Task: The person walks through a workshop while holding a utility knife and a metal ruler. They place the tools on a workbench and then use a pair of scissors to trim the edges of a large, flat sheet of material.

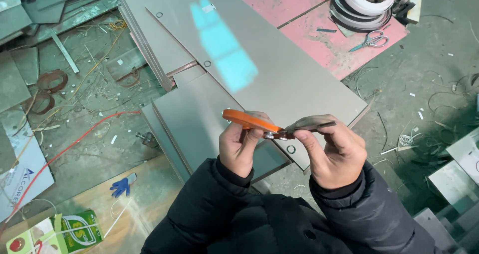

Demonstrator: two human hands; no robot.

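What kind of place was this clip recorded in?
Probably a furniture or panel workshop: grey boards stacked on a littered floor, rolls of edge banding, and scissors lying nearby.

Part of the orange-handled tool is being covered by the left hand, and its dark blade end by the right hand. The green and white box is being cut off by the bottom edge, and the edge-banding rolls by the top edge.
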